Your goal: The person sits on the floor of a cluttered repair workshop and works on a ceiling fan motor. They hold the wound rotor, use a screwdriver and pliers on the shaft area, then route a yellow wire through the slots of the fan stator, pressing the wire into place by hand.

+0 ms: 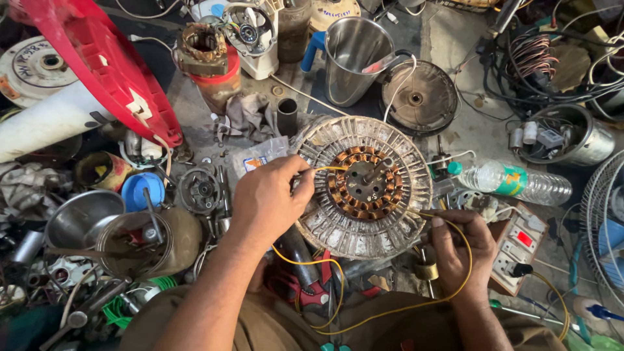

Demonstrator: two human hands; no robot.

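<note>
A round fan motor [364, 185] with copper windings around a metal hub lies on the cluttered floor in front of me. My left hand [270, 198] rests at its left rim and pinches the end of a yellow wire [328, 168] that reaches toward the windings. My right hand [458, 244] sits at the motor's lower right edge, fingers closed on another yellow wire [455, 286]. That wire loops down across my lap. A red-handled tool [312, 286] lies below the motor, between my arms.
A steel jug [354, 62] and round metal cover [419, 97] stand behind the motor. A plastic water bottle [513, 182] and switch board [520, 247] lie right. Red fan blade [104, 65], steel bowls [81, 218], another wound motor [205, 52] and scrap parts crowd the left.
</note>
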